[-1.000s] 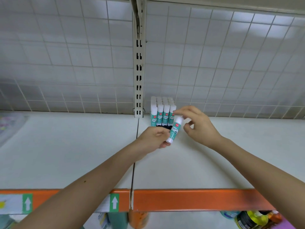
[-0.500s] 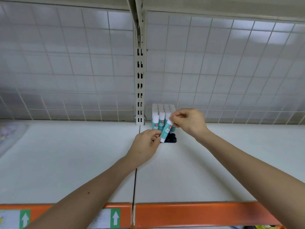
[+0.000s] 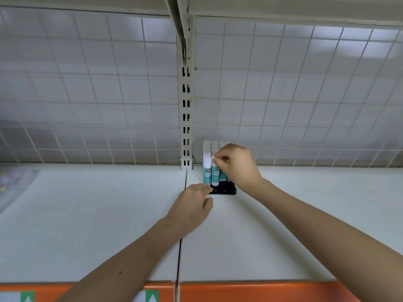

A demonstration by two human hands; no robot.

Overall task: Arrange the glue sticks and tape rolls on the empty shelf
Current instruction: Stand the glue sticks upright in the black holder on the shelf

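Several teal-and-white glue sticks (image 3: 206, 168) stand upright in a black holder tray (image 3: 226, 190) at the back of the white shelf (image 3: 283, 225), beside the upright post. My right hand (image 3: 235, 166) pinches the white cap of one glue stick (image 3: 215, 173), which stands upright in the tray's front row. My left hand (image 3: 192, 207) rests on the shelf with fingertips touching the tray's front left corner. No tape rolls are in view.
A slotted metal upright (image 3: 186, 110) divides two wire-grid back panels (image 3: 87, 83). The shelf's orange front edge (image 3: 250, 290) runs along the bottom. A blurred packaged item (image 3: 13, 184) lies at the far left.
The glue stick, tilted in both hands before, now stands upright in the tray under my right hand. My left hand has let go of it and dropped to the tray's corner.
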